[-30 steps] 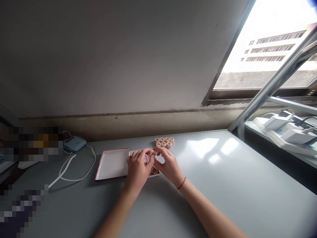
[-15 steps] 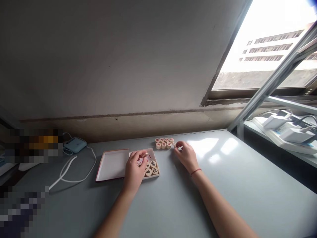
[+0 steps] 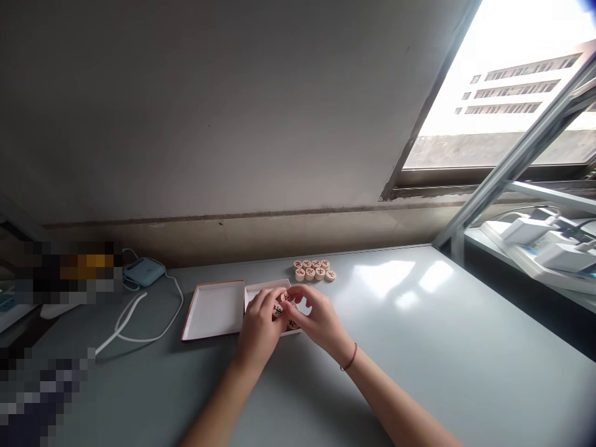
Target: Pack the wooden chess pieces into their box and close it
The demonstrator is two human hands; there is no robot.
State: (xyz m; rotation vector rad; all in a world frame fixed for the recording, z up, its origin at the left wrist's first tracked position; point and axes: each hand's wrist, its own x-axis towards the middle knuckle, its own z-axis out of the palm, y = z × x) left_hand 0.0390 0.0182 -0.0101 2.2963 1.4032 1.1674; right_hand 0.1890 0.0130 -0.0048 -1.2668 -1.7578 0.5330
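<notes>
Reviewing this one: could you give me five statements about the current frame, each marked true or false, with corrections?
1. The left hand and the right hand are close together over the box. True.
2. The grouped pieces on the table have black markings. False: their markings are red.
3. The white-lined lid lies to the right of the box. False: it lies to the left.
4. A thin red band is worn at the right wrist. True.
5. The grouped pieces all lie inside the box. False: they sit on the table, beyond the box.
</notes>
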